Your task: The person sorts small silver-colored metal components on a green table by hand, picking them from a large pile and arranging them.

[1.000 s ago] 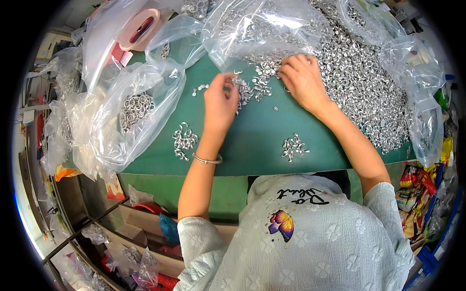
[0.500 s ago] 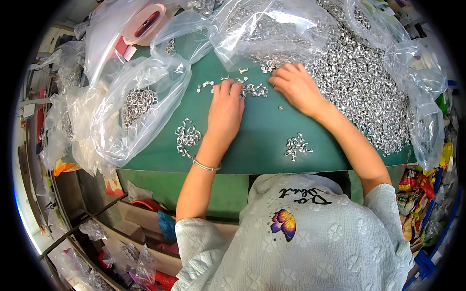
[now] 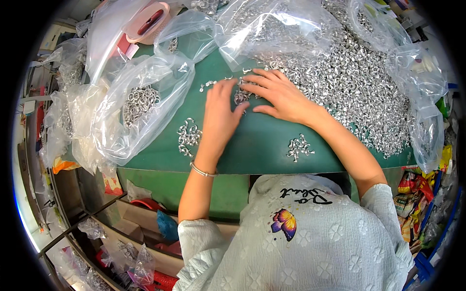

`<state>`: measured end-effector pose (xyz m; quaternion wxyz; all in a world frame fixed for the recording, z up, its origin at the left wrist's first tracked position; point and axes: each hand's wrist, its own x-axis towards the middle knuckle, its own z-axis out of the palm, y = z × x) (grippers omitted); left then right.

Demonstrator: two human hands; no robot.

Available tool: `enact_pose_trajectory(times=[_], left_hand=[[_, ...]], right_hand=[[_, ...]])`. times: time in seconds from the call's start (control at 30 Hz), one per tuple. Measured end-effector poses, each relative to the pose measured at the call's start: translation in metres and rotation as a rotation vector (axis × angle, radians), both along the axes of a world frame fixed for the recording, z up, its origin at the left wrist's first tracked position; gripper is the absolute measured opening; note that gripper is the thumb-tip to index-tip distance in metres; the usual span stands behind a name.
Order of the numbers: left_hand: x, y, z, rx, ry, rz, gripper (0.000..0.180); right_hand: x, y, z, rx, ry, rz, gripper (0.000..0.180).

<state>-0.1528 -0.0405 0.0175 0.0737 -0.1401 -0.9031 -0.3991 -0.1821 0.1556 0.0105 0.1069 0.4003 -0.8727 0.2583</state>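
My left hand (image 3: 219,116) lies flat, palm down, on the green table top (image 3: 252,145), its fingers spread over a few small silver metal pieces (image 3: 241,95). My right hand (image 3: 277,94) rests flat beside it, fingers apart, touching the same scattered pieces at the edge of a large heap of silver parts (image 3: 349,82). Neither hand grips anything. A small pile of the parts (image 3: 189,136) sits left of my left wrist. Another small pile (image 3: 299,147) lies below my right forearm. A thin bracelet (image 3: 202,170) circles my left wrist.
Clear plastic bags (image 3: 136,104) holding silver rings crowd the left side. More clear bags (image 3: 272,24) cover the heap at the back and right. A pink lidded box (image 3: 145,22) sits at the far left back. Shelves with bagged parts (image 3: 121,252) stand below the table.
Both hands have slid toward each other and toward the table's front. They now lie flat over the loose pieces between them. My right hand has drawn back from the big heap.
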Motion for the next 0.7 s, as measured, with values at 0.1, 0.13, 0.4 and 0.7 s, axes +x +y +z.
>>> enact_pose_trajectory(times=[0.1,0.13,0.4,0.7], left_hand=[[0.017,-0.001,-0.007,-0.121,0.063,-0.034,0.039],[0.02,-0.001,-0.009,-0.106,0.073,-0.025,0.036],[0.006,0.0,-0.01,0.629,-0.392,0.119,0.019],[0.0,-0.015,-0.012,0.907,-0.291,0.145,0.028]], right_hand=[[-0.006,0.017,0.002,0.187,-0.025,-0.035,0.035],[-0.007,0.024,0.004,0.19,0.066,-0.067,0.025],[-0.009,0.023,0.006,-0.003,-0.007,-0.314,0.022],[-0.01,0.029,-0.001,0.225,0.06,-0.191,0.028]])
